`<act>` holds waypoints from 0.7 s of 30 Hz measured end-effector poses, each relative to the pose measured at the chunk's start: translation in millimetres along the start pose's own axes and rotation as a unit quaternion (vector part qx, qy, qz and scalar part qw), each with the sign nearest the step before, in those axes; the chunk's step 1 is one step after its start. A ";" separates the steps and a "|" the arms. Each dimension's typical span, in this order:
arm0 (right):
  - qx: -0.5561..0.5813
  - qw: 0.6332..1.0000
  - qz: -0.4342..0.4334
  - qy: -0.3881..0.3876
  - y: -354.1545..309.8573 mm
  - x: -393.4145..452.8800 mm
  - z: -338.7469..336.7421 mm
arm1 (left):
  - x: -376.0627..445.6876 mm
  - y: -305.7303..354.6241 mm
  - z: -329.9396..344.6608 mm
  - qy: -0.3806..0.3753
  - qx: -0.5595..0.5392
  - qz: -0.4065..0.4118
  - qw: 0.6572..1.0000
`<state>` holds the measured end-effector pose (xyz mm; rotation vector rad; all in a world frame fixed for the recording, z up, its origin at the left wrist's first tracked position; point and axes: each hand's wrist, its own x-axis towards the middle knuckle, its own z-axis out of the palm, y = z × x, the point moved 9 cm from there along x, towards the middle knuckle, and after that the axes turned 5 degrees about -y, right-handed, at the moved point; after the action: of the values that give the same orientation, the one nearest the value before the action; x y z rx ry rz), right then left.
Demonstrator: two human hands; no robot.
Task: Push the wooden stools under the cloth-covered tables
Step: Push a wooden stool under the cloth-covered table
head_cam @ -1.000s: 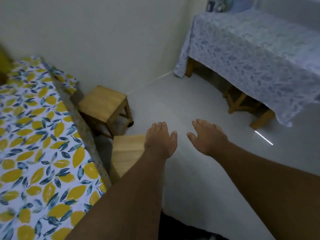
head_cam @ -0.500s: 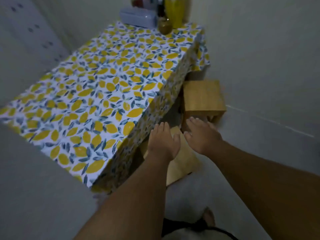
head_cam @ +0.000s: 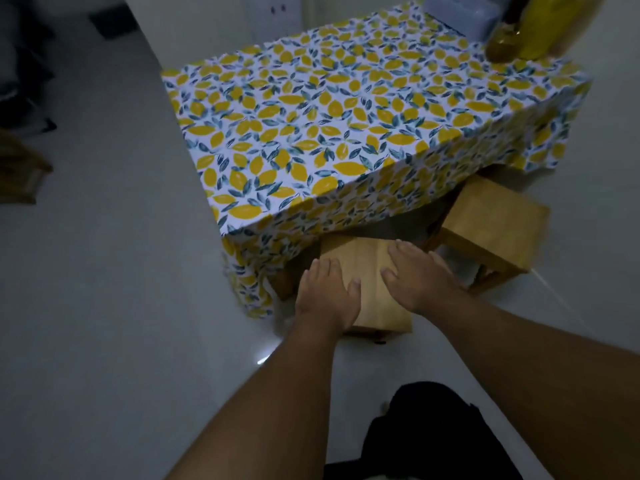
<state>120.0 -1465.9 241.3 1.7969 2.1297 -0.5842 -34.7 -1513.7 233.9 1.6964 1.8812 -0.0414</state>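
Observation:
A table under a lemon-print cloth [head_cam: 346, 116] fills the upper middle. A light wooden stool [head_cam: 369, 271] stands at its near edge, its far part tucked under the hanging cloth. My left hand [head_cam: 327, 296] lies flat on the left of the stool's seat, fingers apart. My right hand [head_cam: 415, 275] lies flat on the seat's right side, fingers spread. A second wooden stool [head_cam: 495, 226] stands to the right, partly under the table's corner.
Bottles and a pale box [head_cam: 512, 26] stand on the table's far right corner. A wooden object [head_cam: 20, 174] sits at the left edge on the white floor. Dark things [head_cam: 20, 64] lie at the upper left. My dark clothing [head_cam: 426, 434] shows at the bottom.
The view has swung from the floor and the blue-clothed table round to the lemon-cloth table. Both hands have come down flat onto the near stool's seat.

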 end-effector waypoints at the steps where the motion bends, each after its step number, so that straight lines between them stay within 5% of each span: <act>1: -0.009 1.000 -0.013 -0.005 -2.0 0.0 2.2 | -4.4 -2.5 4.4 0.003 -0.010 -0.009 1.000; 13: -0.060 0.979 -0.183 -0.069 27.9 72.7 28.4 | 44.8 33.9 58.0 0.061 -0.088 -0.160 0.981; 21: -0.108 0.972 -0.204 -0.041 86.6 190.6 165.9 | 158.0 -4.4 198.0 0.050 -0.085 -0.186 0.978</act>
<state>165.3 -1369.3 -3.7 1.2096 2.4123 -0.4840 40.7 -1453.1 -0.3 1.2375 2.1873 0.0558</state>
